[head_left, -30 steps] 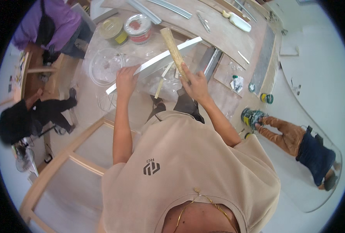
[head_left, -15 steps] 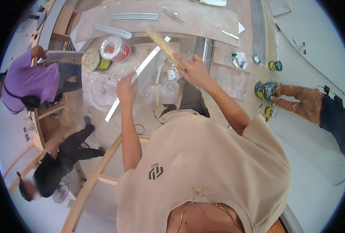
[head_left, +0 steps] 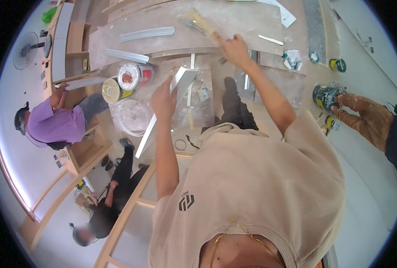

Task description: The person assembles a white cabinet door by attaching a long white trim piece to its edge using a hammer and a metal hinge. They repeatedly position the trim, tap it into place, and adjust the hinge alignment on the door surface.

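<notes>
My left hand [head_left: 164,99] is closed around the edge of a long, narrow white panel [head_left: 186,85], which slants across in front of me. To the upper right of the panel, my right hand [head_left: 234,51] grips a pale wooden strip [head_left: 202,21]; motion smears its far end, so I cannot tell its exact kind. That strip reaches over a dusty brown board [head_left: 238,24] and passes just above some thin metal pieces [head_left: 194,27]. Two pale grooved metal strips [head_left: 147,34] lie farther left on the board.
Left of the panel stand a paint bucket [head_left: 135,77], a yellow-labelled can [head_left: 111,91] and a clear plastic tub [head_left: 133,118]. One co-worker in purple [head_left: 57,120] holds a board; another in black [head_left: 104,219] is lower left. Someone in brown trousers [head_left: 361,111] stands right, beside a paint-smeared bucket [head_left: 322,99].
The pale strip has swung up and away in my right hand, apart from the panel. The panel's far end has turned, showing more of its face. The whole view has shifted.
</notes>
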The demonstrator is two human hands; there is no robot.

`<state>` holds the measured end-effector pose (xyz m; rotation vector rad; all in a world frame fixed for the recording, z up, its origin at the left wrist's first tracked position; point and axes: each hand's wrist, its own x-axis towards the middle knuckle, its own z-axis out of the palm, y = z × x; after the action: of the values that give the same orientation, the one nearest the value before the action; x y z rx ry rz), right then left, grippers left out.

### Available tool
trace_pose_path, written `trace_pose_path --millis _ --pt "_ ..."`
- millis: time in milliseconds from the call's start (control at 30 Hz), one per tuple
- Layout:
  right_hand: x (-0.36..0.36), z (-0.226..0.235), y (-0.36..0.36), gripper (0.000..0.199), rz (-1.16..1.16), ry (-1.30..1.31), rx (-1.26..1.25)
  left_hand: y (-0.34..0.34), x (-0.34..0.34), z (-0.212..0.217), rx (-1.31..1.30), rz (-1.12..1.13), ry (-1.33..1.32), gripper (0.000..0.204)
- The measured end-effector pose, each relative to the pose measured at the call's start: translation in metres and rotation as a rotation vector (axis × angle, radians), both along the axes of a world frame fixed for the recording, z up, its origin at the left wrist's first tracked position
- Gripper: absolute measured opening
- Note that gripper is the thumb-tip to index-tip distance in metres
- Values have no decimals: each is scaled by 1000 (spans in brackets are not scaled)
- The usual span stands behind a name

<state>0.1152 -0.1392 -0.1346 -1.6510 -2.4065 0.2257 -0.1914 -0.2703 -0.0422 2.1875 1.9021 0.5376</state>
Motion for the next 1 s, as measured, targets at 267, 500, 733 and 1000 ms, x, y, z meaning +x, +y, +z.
trace_pose_path --millis 267,500,733,1000 --pt "39 -55 110 58 105 -120 49 35 17 -37 -138 109 -126 41" --pt "51 -124 113 58 106 36 154 47 15 -24 -347 142 -401 37" --pt "-2 -56 45 37 -66 607 204 48 19 -20 -440 355 -391 32" --pt "-57 -84 47 27 -144 622 198 54 15 -30 -370 383 -438 27"
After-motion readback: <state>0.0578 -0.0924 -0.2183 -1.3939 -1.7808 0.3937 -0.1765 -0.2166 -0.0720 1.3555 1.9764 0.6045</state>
